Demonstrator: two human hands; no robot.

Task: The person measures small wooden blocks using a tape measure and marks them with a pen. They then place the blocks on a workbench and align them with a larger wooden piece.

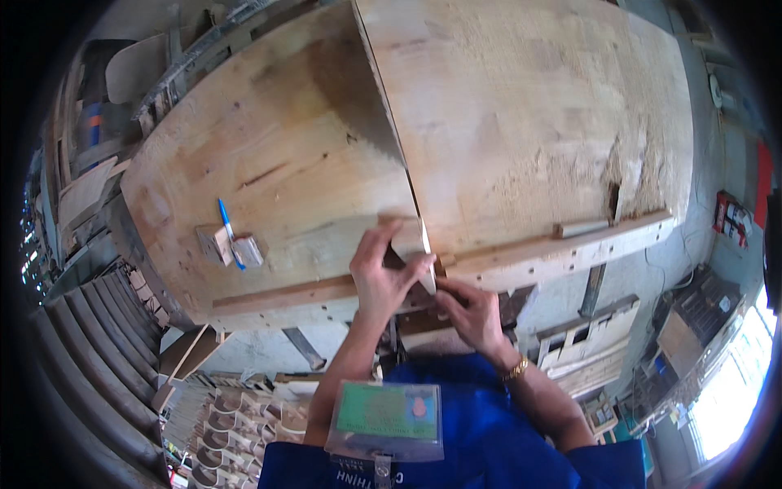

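A small pale wooden piece [414, 240] with a curved edge is held over the front end of the dark slot that parts the two plywood panels of the bench. My left hand [381, 273] grips it from the left, thumb on the near side and fingers over the far side. Its near tip meets the fingers of my right hand [474, 314], which are closed against it by the bench's front edge. Under my hands the lower side of the piece is hidden.
The plywood bench top [521, 122] carries a wooden rail [562, 253] along its front. A blue pen [223, 213] lies by small wooden blocks [248, 252] on the left. Many curved wooden parts [224, 432] are stacked at lower left, near dark ribbed shapes [90, 350].
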